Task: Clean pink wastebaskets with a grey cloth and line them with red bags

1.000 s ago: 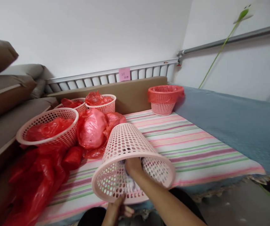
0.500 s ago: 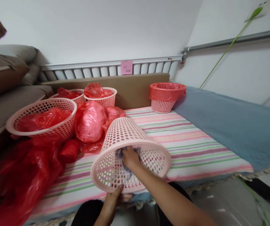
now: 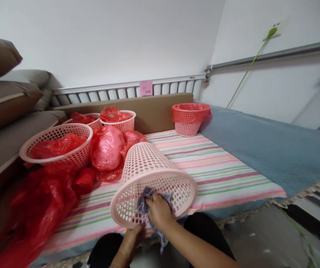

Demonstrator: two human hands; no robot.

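A pink perforated plastic basket [image 3: 148,167] lies on its side on the striped bedsheet [image 3: 218,167], its mouth facing me. My right hand [image 3: 158,210] is at the basket's mouth, closed on a grey-purple rag [image 3: 145,195] that trails below my wrist. My left hand [image 3: 133,238] grips the basket's lower rim from underneath, fingers curled on it.
Left of the basket lie red plastic bags [image 3: 45,201] and a bulging pink bag [image 3: 106,147]. Pink baskets holding red bags [image 3: 56,147] stand behind them. A red-lined basket [image 3: 190,118] sits at the headboard. A blue blanket [image 3: 274,145] covers the right side.
My right hand has drawn back from deep inside the basket to its mouth, bringing the rag with it. The left hand stays on the lower rim.
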